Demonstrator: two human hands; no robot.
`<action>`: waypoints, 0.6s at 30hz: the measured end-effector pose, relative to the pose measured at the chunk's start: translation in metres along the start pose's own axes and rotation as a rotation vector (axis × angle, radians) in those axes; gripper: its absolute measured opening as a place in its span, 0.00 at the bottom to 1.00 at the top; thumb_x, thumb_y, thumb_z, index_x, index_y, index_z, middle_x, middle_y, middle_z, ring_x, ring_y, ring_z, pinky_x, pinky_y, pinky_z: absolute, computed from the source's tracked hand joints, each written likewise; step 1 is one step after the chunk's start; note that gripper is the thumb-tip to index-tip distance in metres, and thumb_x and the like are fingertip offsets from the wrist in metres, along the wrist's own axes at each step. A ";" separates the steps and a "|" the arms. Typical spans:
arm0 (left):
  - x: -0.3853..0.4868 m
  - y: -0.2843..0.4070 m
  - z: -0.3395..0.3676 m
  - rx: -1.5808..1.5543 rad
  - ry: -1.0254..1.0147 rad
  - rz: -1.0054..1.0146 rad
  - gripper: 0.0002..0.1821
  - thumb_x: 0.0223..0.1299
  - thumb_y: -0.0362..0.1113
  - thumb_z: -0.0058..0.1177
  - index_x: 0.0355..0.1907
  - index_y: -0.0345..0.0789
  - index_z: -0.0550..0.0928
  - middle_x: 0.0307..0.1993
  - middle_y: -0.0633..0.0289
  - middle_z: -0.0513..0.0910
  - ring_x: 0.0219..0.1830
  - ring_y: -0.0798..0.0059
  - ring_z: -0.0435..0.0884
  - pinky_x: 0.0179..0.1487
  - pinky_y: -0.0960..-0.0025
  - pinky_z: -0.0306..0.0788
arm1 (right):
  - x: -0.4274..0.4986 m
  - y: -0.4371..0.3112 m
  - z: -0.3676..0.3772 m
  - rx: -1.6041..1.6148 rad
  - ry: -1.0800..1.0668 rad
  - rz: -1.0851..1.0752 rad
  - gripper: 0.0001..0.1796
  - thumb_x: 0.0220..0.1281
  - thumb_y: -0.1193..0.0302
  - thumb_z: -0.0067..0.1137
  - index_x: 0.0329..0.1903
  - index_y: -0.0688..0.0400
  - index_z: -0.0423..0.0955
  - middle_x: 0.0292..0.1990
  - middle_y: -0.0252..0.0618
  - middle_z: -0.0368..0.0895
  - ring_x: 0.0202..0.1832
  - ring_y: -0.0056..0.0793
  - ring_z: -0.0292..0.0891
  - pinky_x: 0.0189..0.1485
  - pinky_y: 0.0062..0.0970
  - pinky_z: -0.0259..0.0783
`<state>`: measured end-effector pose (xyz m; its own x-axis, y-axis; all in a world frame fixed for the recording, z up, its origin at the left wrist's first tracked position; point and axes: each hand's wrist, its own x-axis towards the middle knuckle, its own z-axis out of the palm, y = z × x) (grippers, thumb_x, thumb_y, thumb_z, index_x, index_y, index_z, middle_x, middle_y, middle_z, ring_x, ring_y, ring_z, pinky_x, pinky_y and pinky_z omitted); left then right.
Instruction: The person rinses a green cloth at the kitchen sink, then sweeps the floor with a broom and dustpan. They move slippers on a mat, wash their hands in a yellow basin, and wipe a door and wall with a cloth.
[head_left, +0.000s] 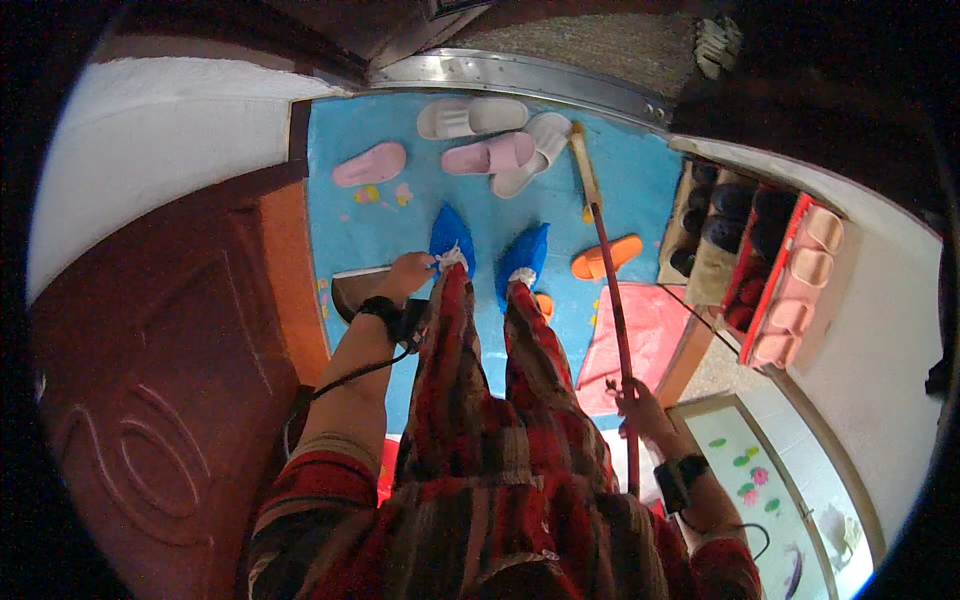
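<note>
My right hand (641, 412) is closed around a long dark red pole (616, 307); its far end, a pale narrow head (583, 161), rests on the blue floor mat (382, 217) beside the slippers. My left hand (409, 276) is held out low beside my left leg, its fingers near a blue shoe cover (452, 232) on my foot; nothing is seen in it. Another blue shoe cover (527, 251) is on my other foot. Ahead lie white slides (480, 118) and pink slides (491, 154). An orange slipper (607, 257) lies right of the feet.
A shoe rack (720, 217) with dark shoes and a pink slipper holder (795, 289) line the right wall. A pink cloth (637, 337) lies below them. A dark red door (172, 360) stands at left. A metal threshold (517, 75) crosses the far edge.
</note>
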<state>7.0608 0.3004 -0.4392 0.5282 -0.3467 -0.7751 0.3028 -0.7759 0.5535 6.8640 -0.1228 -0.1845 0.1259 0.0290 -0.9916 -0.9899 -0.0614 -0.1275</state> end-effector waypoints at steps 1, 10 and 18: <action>0.012 -0.004 0.001 0.053 0.028 0.059 0.16 0.51 0.41 0.52 0.40 0.33 0.79 0.40 0.52 0.80 0.42 0.54 0.77 0.48 0.60 0.70 | 0.007 0.004 0.004 -0.133 0.016 -0.001 0.34 0.52 0.79 0.54 0.61 0.48 0.52 0.31 0.35 0.71 0.22 0.26 0.69 0.17 0.26 0.73; 0.183 0.007 0.039 -0.191 0.274 0.143 0.30 0.54 0.47 0.53 0.57 0.33 0.67 0.53 0.47 0.72 0.54 0.56 0.71 0.56 0.62 0.64 | 0.036 0.010 0.010 0.306 -0.001 0.160 0.27 0.52 0.78 0.55 0.56 0.56 0.59 0.23 0.35 0.70 0.20 0.26 0.71 0.20 0.25 0.70; 0.306 0.039 0.086 -0.602 0.450 0.183 0.43 0.50 0.37 0.58 0.65 0.35 0.50 0.58 0.46 0.64 0.61 0.56 0.62 0.59 0.62 0.60 | 0.044 0.009 0.003 0.189 -0.036 0.260 0.25 0.46 0.82 0.59 0.50 0.61 0.64 0.22 0.32 0.70 0.23 0.22 0.70 0.27 0.23 0.70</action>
<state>7.1658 0.1193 -0.6808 0.8441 -0.0940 -0.5278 0.4906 -0.2617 0.8312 6.8608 -0.1191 -0.2291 -0.1315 0.0727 -0.9887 -0.9835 0.1151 0.1392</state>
